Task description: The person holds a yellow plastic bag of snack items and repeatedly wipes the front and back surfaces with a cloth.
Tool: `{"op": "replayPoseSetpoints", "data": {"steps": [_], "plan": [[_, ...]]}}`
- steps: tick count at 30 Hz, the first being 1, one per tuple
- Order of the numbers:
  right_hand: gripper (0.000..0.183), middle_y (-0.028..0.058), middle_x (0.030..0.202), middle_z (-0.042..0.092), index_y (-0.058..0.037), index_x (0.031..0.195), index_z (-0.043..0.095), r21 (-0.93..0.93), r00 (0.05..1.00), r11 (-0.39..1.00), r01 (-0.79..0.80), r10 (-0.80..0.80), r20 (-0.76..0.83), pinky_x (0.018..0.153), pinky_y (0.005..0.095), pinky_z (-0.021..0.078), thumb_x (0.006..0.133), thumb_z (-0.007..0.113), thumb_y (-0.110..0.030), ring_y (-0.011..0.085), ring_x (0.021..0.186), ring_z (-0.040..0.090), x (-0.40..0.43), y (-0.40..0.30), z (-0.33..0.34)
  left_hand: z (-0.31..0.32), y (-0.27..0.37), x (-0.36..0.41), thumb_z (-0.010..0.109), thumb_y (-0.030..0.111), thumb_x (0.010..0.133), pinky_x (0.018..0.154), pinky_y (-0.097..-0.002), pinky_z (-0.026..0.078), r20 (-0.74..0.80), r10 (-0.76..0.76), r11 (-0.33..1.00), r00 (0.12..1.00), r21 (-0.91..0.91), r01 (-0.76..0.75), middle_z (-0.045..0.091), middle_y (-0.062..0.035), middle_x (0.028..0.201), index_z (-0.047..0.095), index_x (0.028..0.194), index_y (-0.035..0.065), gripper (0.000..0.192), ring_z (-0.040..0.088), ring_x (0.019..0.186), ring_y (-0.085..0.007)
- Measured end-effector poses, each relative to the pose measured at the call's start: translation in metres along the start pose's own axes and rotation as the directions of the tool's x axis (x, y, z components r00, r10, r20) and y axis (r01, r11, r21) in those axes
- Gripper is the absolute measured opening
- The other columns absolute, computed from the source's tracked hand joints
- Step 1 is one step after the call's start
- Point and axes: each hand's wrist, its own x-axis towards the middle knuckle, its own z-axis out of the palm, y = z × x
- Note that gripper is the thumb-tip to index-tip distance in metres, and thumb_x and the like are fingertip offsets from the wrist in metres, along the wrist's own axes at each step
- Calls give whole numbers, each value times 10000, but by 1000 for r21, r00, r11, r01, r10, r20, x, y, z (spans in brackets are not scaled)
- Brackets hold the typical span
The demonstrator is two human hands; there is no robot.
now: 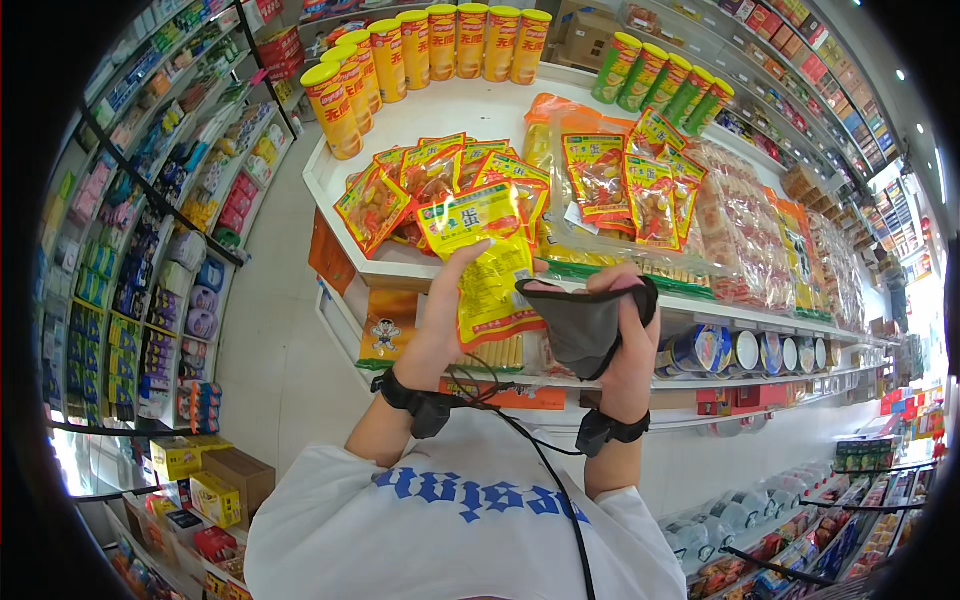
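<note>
My left hand (439,315) grips a yellow snack packet (499,274) with red edges, its printed back turned up toward me. In my right hand (634,349) is a grey cloth (581,330) with black edging and a pink inner side, bunched and hanging close to the packet's right edge. Just beyond the held packet lies a loose pile of similar snack packets (371,206) on the white display counter (484,112). To its right, a clear plastic tray (559,165) holds more of these packets on top of larger yellow bags (536,142).
Yellow snack canisters (457,41) line the counter's back edge, with green canisters (667,86) at the right. Clear-wrapped goods (742,225) lie along the counter's right side. Round tins (697,351) fill a shelf below. Stocked shelves (150,247) stand left across the tiled floor (274,277).
</note>
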Motion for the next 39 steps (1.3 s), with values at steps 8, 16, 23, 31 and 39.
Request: {"op": "replayPoseSetpoints", "data": {"steps": [8,16,23,31,39], "plan": [[246,99,1015,559,-13,1081,532,-239,929,925,296,-337,-154,883,354,457,985,503,-237,190,988,548,1,-11,-9,-13,-5,5,539,303,950,934,-417,540,-80,83,988,993,137,-72,622,-197,1225,438,1336,-16,511,649,1070,-278],[255,63,1179,563,-30,1221,540,-548,878,773,319,-459,-138,936,275,407,1045,427,-176,132,1044,526,15,17,10,-22,-47,-5,517,378,991,938,-358,539,206,51,912,977,390,-130,583,-117,1317,405,1425,10,580,651,1077,-223],[278,85,1212,534,0,1251,495,-665,815,707,241,-519,-257,997,297,362,975,471,-23,169,1093,498,24,31,-17,-9,-32,8,596,360,960,911,-366,548,20,-233,960,972,-157,233,626,-120,1255,488,1359,38,524,664,1059,-216],[525,113,1185,550,-14,1393,408,-701,911,658,275,-411,-28,1018,312,363,886,506,84,202,1082,525,23,36,-21,-16,-32,11,763,113,826,953,-309,485,46,-92,881,995,469,60,617,-72,1262,487,1369,32,615,617,1102,-164],[565,193,1368,527,-29,1510,284,-713,910,656,247,-410,-61,1062,350,364,964,421,12,249,1235,527,21,22,-39,-26,-8,8,743,65,833,932,-296,479,-117,244,824,963,548,-143,626,-70,1229,514,1321,7,542,607,1084,-161]]}}
